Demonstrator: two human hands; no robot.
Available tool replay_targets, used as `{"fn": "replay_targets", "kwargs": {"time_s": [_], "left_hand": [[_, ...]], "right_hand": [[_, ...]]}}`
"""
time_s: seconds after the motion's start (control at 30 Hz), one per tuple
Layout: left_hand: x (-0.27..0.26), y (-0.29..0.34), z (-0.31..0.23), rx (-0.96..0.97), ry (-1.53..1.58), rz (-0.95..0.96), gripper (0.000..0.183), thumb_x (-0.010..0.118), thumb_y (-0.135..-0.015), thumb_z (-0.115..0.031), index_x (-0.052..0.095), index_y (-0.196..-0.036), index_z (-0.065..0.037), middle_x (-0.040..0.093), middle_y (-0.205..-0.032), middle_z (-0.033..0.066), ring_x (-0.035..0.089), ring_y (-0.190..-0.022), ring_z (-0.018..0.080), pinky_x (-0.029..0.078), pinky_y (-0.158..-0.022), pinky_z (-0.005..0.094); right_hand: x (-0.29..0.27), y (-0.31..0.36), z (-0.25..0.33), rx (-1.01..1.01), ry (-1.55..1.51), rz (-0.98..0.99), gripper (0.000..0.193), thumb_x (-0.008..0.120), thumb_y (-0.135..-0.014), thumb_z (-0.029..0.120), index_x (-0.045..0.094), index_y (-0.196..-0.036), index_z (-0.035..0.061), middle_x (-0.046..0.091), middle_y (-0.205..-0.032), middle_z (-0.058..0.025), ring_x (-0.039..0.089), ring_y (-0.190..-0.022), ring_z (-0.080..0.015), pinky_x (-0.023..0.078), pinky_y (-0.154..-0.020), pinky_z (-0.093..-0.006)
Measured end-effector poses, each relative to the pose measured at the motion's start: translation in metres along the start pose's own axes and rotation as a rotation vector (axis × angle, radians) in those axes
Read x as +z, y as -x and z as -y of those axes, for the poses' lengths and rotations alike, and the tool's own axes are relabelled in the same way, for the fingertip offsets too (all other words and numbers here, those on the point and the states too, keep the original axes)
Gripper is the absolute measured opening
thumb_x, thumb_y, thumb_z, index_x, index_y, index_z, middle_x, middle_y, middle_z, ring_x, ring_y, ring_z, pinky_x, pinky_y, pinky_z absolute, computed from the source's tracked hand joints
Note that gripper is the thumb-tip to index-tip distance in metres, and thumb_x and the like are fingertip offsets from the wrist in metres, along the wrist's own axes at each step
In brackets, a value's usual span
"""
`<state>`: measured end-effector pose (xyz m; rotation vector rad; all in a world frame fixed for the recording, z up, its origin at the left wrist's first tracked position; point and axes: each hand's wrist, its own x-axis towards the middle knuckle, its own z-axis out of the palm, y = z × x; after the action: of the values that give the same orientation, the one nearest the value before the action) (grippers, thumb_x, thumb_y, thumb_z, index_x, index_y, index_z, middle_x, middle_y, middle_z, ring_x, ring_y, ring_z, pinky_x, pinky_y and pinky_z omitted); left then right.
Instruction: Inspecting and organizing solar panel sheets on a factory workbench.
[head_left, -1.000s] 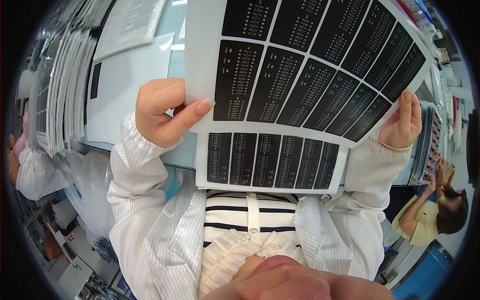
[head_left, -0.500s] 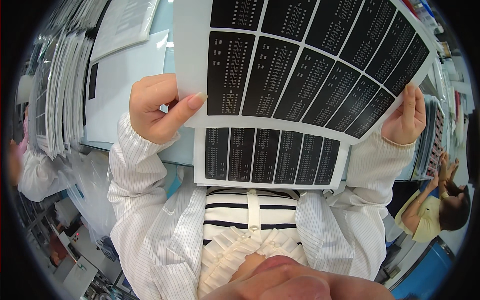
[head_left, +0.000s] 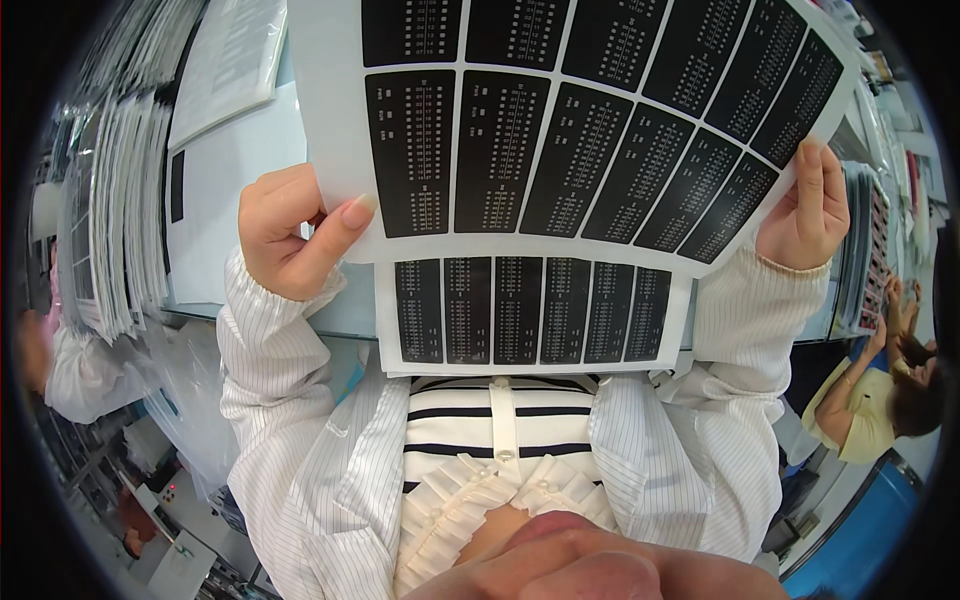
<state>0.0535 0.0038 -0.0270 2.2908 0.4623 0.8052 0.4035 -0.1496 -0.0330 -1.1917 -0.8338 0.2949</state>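
Both my hands hold up a large white sheet of black printed labels, its panels set in rows and its upper part running out of view. My left hand pinches the sheet's lower left corner between thumb and bent fingers. At the lower right edge my right hand grips it, thumb on the front. The sheet bends slightly between them. Below it, close to my body, lies another white sheet with a row of black panels; its upper part is covered by the held one.
Tall stacks of sheets in clear sleeves stand at the left, beside white papers on the table. Another stack is at the right. A person in yellow works farther right. Clear plastic bags hang at the left.
The held sheet has shifted left and tilted a little, with my left hand moving slightly left and down. My right hand has barely moved and both keep their grip.
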Motion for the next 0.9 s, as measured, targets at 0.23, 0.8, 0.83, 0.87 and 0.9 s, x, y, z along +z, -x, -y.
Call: {"fn": "replay_targets", "kwargs": {"time_s": [0.23,0.8,0.83,0.87,0.9], "left_hand": [[-0.0019,0.001,-0.0006,-0.01,-0.012,0.013,0.017,0.059,-0.078,-0.007,0.056,-0.065,0.003,0.053,-0.052,0.0066,0.042,-0.04,0.0126,0.029,-0.039,0.0238],[-0.0006,0.0023,0.0004,-0.009,-0.006,0.009,0.017,0.058,-0.079,-0.008,0.057,-0.067,0.004,0.053,-0.054,0.0073,0.043,-0.041,0.0126,0.03,-0.04,0.0238],[0.0,0.0013,0.0012,0.0,-0.002,0.011,0.016,0.058,-0.079,-0.008,0.057,-0.067,0.004,0.053,-0.054,0.0072,0.042,-0.041,0.0124,0.03,-0.04,0.0237],[0.0004,0.0004,0.0009,0.003,0.003,0.013,0.016,0.058,-0.079,-0.008,0.057,-0.067,0.004,0.053,-0.054,0.0072,0.042,-0.041,0.0124,0.03,-0.04,0.0237],[0.0007,-0.0005,-0.0001,-0.004,0.004,0.01,0.016,0.057,-0.079,-0.007,0.057,-0.068,0.004,0.053,-0.054,0.007,0.042,-0.041,0.0121,0.029,-0.04,0.0235]], "right_hand": [[-0.0026,-0.0009,-0.0003,0.022,-0.027,-0.022,0.019,0.061,-0.081,0.009,0.062,-0.096,-0.0031,0.065,-0.089,-0.0108,0.062,-0.08,-0.0164,0.047,-0.073,-0.0208],[0.0003,0.0009,0.0007,-0.012,-0.024,-0.021,0.018,0.058,-0.083,0.008,0.061,-0.097,-0.0036,0.064,-0.089,-0.0104,0.061,-0.079,-0.0145,0.047,-0.073,-0.0206],[-0.0005,0.0005,0.0,-0.021,-0.005,-0.017,0.017,0.054,-0.086,0.006,0.059,-0.099,-0.0041,0.064,-0.09,-0.0105,0.06,-0.078,-0.0131,0.048,-0.072,-0.0203],[-0.0013,0.0003,-0.0009,-0.022,0.0,-0.02,0.017,0.054,-0.086,0.006,0.059,-0.099,-0.0041,0.064,-0.09,-0.0105,0.06,-0.078,-0.0131,0.048,-0.072,-0.0203],[-0.0022,0.0001,-0.0019,-0.032,-0.004,-0.008,0.017,0.054,-0.086,0.006,0.059,-0.099,-0.004,0.064,-0.09,-0.0108,0.061,-0.079,-0.0134,0.048,-0.072,-0.0203]]}}
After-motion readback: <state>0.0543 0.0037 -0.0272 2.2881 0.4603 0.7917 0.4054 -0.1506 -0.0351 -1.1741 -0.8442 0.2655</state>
